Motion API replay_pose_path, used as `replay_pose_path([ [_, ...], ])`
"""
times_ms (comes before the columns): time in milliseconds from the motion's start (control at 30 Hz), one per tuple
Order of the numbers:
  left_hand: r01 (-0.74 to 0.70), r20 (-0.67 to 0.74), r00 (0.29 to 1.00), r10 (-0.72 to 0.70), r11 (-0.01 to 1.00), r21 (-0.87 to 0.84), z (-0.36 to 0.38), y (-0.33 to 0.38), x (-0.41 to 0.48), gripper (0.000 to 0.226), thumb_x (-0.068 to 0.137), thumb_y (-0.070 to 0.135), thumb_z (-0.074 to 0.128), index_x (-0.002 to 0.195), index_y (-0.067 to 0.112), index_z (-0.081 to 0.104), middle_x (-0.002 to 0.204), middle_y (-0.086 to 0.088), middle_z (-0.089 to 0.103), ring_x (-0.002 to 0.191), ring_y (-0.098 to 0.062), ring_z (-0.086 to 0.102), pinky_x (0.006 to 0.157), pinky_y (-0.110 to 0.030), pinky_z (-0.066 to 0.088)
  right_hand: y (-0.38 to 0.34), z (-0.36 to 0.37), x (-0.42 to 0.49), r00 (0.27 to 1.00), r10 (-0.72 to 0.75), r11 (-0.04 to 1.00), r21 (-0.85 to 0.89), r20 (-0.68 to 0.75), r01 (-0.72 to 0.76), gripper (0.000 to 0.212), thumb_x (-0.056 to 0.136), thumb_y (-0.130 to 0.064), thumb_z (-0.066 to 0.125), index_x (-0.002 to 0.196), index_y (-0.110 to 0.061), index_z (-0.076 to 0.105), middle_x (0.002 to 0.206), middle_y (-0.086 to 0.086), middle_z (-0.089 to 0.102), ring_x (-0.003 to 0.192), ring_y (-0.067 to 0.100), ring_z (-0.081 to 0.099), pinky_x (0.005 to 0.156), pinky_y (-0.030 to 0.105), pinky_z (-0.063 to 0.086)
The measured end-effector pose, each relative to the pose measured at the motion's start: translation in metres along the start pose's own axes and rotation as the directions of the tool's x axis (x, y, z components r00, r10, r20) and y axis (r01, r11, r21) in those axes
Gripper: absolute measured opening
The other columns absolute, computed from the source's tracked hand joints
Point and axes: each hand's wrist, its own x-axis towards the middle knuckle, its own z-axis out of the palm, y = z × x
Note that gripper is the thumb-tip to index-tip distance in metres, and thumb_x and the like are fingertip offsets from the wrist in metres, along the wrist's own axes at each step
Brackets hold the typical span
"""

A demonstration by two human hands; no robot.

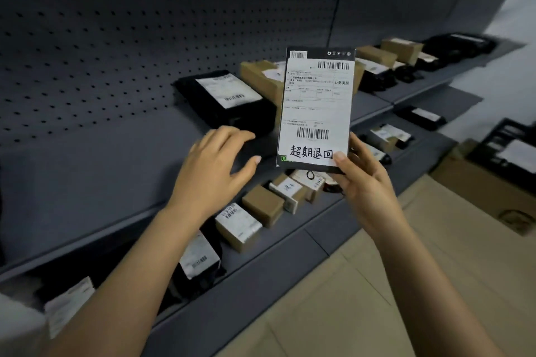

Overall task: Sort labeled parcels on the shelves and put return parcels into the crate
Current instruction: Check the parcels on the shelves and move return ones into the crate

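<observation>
You are holding a flat black parcel [316, 107] upright in your right hand [365, 182], in front of the shelving and above the lower shelf [275, 255]. Your thumb is pressing on the bottom right corner of its white label [314, 101] and your fingers are curling round behind its lower edge, so you are gripping it by a pinch at that one corner. The label is facing you, showing barcodes and a line of handwritten black characters along its bottom. Your left hand [214, 165] is holding nothing: it is hovering palm down over the upper shelf [87, 177], its fingers spread and only loosely bent, the thumb pointing toward the parcel without touching it. Its fingertips are lying just beside the near edge of a black bag parcel [226, 98] on that shelf, and you cannot tell from this view whether they are touching it. A brown box [258, 78] is sitting just behind the bag, partly hidden by the parcel you are holding. On the lower shelf, small brown boxes [262, 204] and labeled black bags are lying in a row beneath your hands. The black crate [499, 130] is sitting well off to your right, at the edge of view, with a cardboard carton [487, 191] just below it.
</observation>
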Motion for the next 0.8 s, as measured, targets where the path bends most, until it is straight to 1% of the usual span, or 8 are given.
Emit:
replay_pose_path([
  [133, -0.062, 0.046, 0.997, 0.062, 0.998, -0.006, 0.028, 0.04, 0.0, 0.036, 0.092, 0.038, 0.052, 0.119, 0.015, 0.059, 0.112, 0.0, 0.057, 0.102, -0.019, 0.051, 0.085, -0.037, 0.042, -0.001, -0.048, -0.021, 0.995, -0.012, 1.0, -0.021, -0.1, 0.01, 0.055, 0.093, -0.015, 0.058, 0.145, -0.018, 0.042, 0.121, -0.001, 0.069, 0.112, 0.021, 0.065, 0.097, 0.042, 0.049],
  [200, -0.094, 0.073, 0.993, 0.094, 0.996, 0.0, 0.042, 0.063, 0.003, 0.037, 0.092, 0.038, 0.051, 0.119, 0.015, 0.059, 0.112, 0.0, 0.058, 0.103, -0.02, 0.053, 0.086, -0.038, 0.043, -0.003, -0.074, -0.032, 0.99, -0.017, 1.0, 0.007, -0.141, 0.018, 0.054, 0.093, -0.012, 0.057, 0.144, -0.016, 0.043, 0.12, 0.002, 0.069, 0.113, 0.023, 0.065, 0.094, 0.039, 0.051],
  [300, -0.135, 0.096, 0.986, 0.134, 0.991, 0.006, 0.064, 0.104, 0.009, 0.036, 0.09, 0.036, 0.054, 0.119, 0.016, 0.06, 0.112, -0.001, 0.059, 0.104, -0.023, 0.055, 0.087, -0.038, 0.042, -0.01, -0.118, -0.049, 0.981, -0.024, 0.999, 0.032, -0.195, 0.031, 0.052, 0.092, -0.01, 0.057, 0.142, -0.016, 0.046, 0.12, 0.005, 0.069, 0.114, 0.024, 0.064, 0.095, 0.038, 0.051],
  [367, -0.16, 0.108, 0.981, 0.16, 0.987, -0.011, 0.08, 0.137, 0.015, 0.036, 0.09, 0.036, 0.053, 0.119, 0.016, 0.06, 0.112, 0.0, 0.059, 0.103, -0.023, 0.055, 0.087, -0.038, 0.042, -0.018, -0.15, -0.062, 0.974, -0.033, 0.998, 0.036, -0.225, 0.042, 0.055, 0.089, -0.011, 0.059, 0.142, -0.015, 0.046, 0.118, 0.004, 0.07, 0.113, 0.023, 0.065, 0.096, 0.038, 0.05],
  [433, -0.198, 0.114, 0.973, 0.2, 0.98, -0.028, 0.098, 0.171, 0.02, 0.039, 0.089, 0.038, 0.05, 0.118, 0.015, 0.061, 0.11, -0.001, 0.059, 0.1, -0.023, 0.055, 0.084, -0.039, 0.044, -0.024, -0.186, -0.077, 0.963, -0.028, 0.998, 0.044, -0.268, 0.042, 0.062, 0.085, -0.015, 0.062, 0.143, -0.015, 0.044, 0.119, 0.001, 0.07, 0.113, 0.022, 0.064, 0.098, 0.039, 0.049],
  [600, -0.255, 0.125, 0.957, 0.262, 0.965, -0.066, 0.155, 0.256, 0.027, 0.038, 0.089, 0.039, 0.049, 0.115, 0.015, 0.062, 0.106, -0.001, 0.06, 0.094, -0.023, 0.054, 0.079, -0.038, 0.043, -0.026, -0.28, -0.111, 0.934, 0.0, 0.999, 0.035, -0.357, 0.014, 0.056, 0.093, -0.007, 0.057, 0.146, -0.015, 0.04, 0.126, 0.001, 0.066, 0.117, 0.021, 0.062, 0.099, 0.039, 0.048],
  [700, -0.303, 0.161, 0.936, 0.314, 0.949, -0.094, 0.19, 0.301, 0.026, 0.037, 0.09, 0.039, 0.05, 0.116, 0.015, 0.062, 0.106, 0.0, 0.06, 0.095, -0.022, 0.055, 0.08, -0.038, 0.045, -0.022, -0.33, -0.132, 0.915, 0.016, 1.0, 0.026, -0.403, -0.005, 0.055, 0.094, -0.006, 0.056, 0.145, -0.016, 0.041, 0.12, -0.002, 0.069, 0.114, 0.02, 0.064, 0.097, 0.038, 0.049],
  [800, -0.35, 0.218, 0.902, 0.372, 0.927, -0.131, 0.223, 0.338, 0.023, 0.037, 0.089, 0.038, 0.05, 0.115, 0.015, 0.062, 0.106, 0.0, 0.061, 0.097, -0.02, 0.055, 0.081, -0.038, 0.046, -0.014, -0.374, -0.149, 0.886, 0.051, 0.998, 0.059, -0.461, -0.026, 0.053, 0.094, -0.003, 0.055, 0.144, -0.016, 0.043, 0.114, -0.002, 0.071, 0.11, 0.019, 0.065, 0.093, 0.034, 0.051],
])
